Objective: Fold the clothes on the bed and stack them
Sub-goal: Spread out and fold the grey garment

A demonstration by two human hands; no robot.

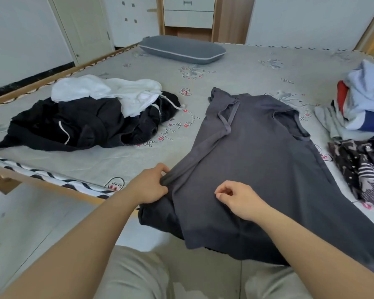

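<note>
A dark grey T-shirt (pixel 257 158) lies spread on the bed (pixel 235 67), its lower part hanging over the near edge. One sleeve is folded inward at the upper left. My left hand (pixel 151 186) pinches the shirt's left side edge. My right hand (pixel 240 199) hovers over the shirt's middle, fingers curled and pinched together, holding nothing that I can see. A heap of black and white clothes (pixel 91 117) lies on the left of the bed.
On the right edge of the bed sits a pile of light blue, red and white clothes (pixel 363 104), with a dark patterned garment (pixel 363 169) in front of it. A grey pillow (pixel 181 49) lies at the far end. The wooden bed frame (pixel 41 182) runs along the left.
</note>
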